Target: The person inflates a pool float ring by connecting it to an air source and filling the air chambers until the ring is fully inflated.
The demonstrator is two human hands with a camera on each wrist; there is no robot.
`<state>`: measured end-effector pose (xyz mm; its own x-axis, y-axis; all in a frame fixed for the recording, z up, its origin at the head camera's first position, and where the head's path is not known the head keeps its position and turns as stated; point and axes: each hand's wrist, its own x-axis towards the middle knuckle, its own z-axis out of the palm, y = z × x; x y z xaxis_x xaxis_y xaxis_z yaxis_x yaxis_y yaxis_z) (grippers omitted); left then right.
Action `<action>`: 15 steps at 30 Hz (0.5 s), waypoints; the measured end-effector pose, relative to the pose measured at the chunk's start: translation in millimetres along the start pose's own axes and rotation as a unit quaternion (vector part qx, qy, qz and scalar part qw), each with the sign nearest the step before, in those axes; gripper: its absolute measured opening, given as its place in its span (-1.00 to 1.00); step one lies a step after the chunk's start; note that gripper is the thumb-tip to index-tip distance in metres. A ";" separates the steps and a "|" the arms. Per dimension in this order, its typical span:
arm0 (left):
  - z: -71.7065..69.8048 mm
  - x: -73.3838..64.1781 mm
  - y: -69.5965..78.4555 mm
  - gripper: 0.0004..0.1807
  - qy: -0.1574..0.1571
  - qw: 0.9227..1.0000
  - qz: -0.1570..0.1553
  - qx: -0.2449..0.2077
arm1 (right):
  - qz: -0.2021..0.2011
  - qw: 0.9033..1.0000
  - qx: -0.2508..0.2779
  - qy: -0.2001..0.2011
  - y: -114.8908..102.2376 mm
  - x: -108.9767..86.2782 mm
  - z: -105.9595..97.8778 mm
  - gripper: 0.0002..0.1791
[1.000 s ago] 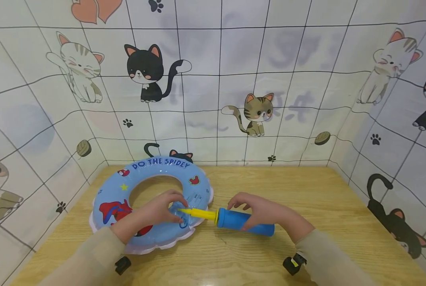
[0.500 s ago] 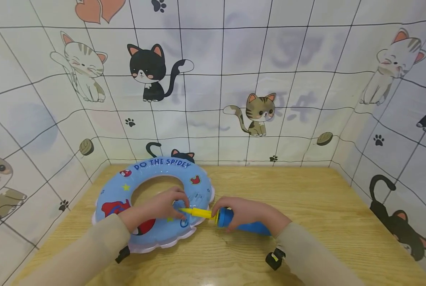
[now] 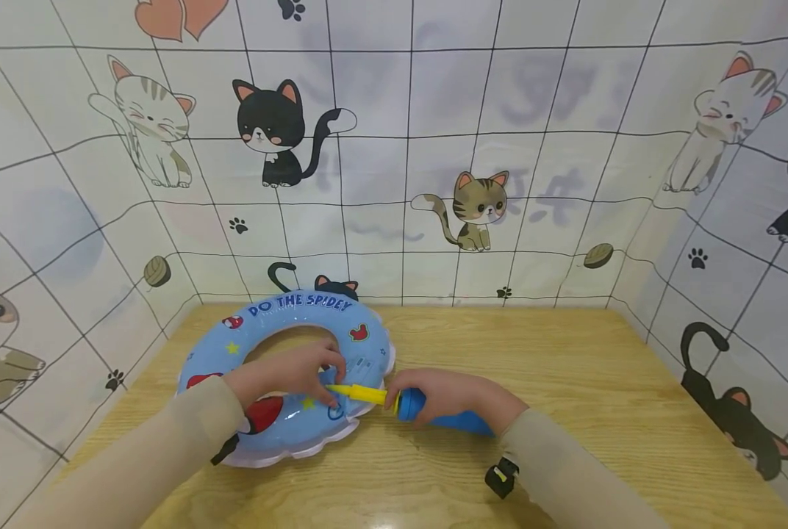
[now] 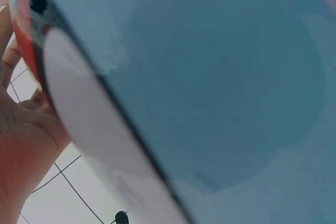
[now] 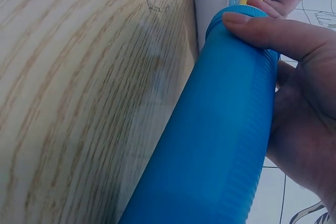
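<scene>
A light blue swim ring (image 3: 212, 345) with cartoon prints lies on the left of the table. My left hand (image 3: 301, 371) reaches over its inner edge and pinches the valve area, mostly hidden by the fingers. The yellow nozzle (image 3: 364, 394) of a blue hand pump (image 3: 463, 422) points into that spot, its tip between thumb and fingers. My right hand (image 3: 443, 393) grips the front end of the pump barrel, thumb along the collar in the right wrist view. The ring's blue surface (image 4: 220, 87) fills most of the left wrist view, with the left palm (image 4: 26, 140) at its edge.
The wooden table (image 3: 513, 345) carries the ring and pump. A white cloth wall (image 3: 381, 169) with grid lines and printed cats stands behind and on both sides. A small black device (image 3: 502, 476) is strapped at the right wrist.
My right hand has slid left along the pump from mid-barrel to the front collar and now grips there. The left hand stays at the valve; pump and ring shift only slightly.
</scene>
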<state>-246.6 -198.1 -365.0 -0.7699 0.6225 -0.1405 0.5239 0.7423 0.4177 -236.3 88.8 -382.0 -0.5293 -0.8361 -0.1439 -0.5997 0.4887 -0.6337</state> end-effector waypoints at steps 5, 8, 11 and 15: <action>-1.2 1.2 0.0 -0.69 -0.009 1.000 0.004 0.002 | -0.001 1.000 -0.013 0.004 1.8 1.1 0.0 -0.55; -1.0 1.8 0.4 -0.71 -0.007 1.000 0.008 0.009 | -0.002 1.000 -0.025 0.010 1.2 0.9 -0.6 -0.55; -0.6 2.0 1.5 -0.73 -0.001 1.000 0.014 0.021 | -0.003 0.999 -0.034 0.015 -1.3 0.3 -2.2 -0.55; -0.8 1.2 3.9 -0.73 0.004 0.999 0.019 0.034 | -0.002 0.999 -0.050 0.016 -6.9 -0.3 -6.0 -0.56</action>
<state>-245.8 -194.7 -362.9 -0.7518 0.6486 -0.1184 0.5763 0.7337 0.3599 -235.6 87.1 -373.1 -0.5440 -0.8310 -0.1162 -0.6582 0.5086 -0.5551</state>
